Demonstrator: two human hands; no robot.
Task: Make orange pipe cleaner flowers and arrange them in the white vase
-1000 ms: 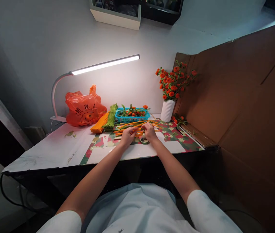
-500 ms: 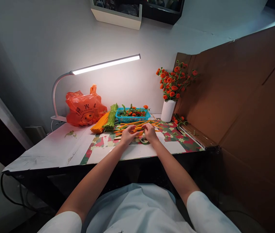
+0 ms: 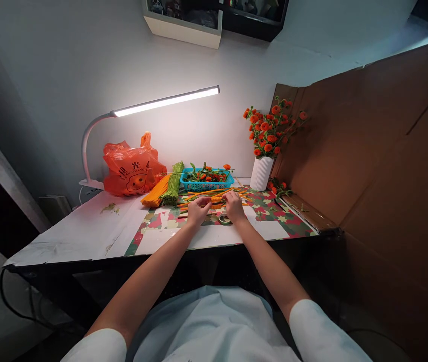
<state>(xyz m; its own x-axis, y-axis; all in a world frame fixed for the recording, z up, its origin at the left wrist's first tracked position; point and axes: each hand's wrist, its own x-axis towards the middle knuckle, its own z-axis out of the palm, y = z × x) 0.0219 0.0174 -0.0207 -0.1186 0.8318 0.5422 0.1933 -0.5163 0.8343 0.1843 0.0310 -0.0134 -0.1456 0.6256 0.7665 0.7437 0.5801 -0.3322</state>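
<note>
Between my hands is an orange chenille stem (image 3: 217, 200), its middle looking thick and coiled. My right hand (image 3: 234, 206) pinches its right end. At the left end, the thumb and fingertips of my left hand (image 3: 197, 211) come together on it. Loose orange and green chenille stems (image 3: 198, 193) lie on the table just behind my hands. A roll of green tape (image 3: 224, 218) rests on the table below my right fingers. Fine details at the fingertips are too small to make out.
Behind are a blue basket (image 3: 206, 185) of orange flowers, an orange bundle (image 3: 155, 192) and a green bundle (image 3: 173, 185) of stems. An orange plastic bag (image 3: 134, 168) and a lit lamp (image 3: 166, 100) stand left. A white vase (image 3: 262, 173) and cardboard (image 3: 372, 151) bound the right.
The fingers of my left hand, spread apart before, have closed into a pinch at the left end of the orange stem. My right hand stays nearly in place.
</note>
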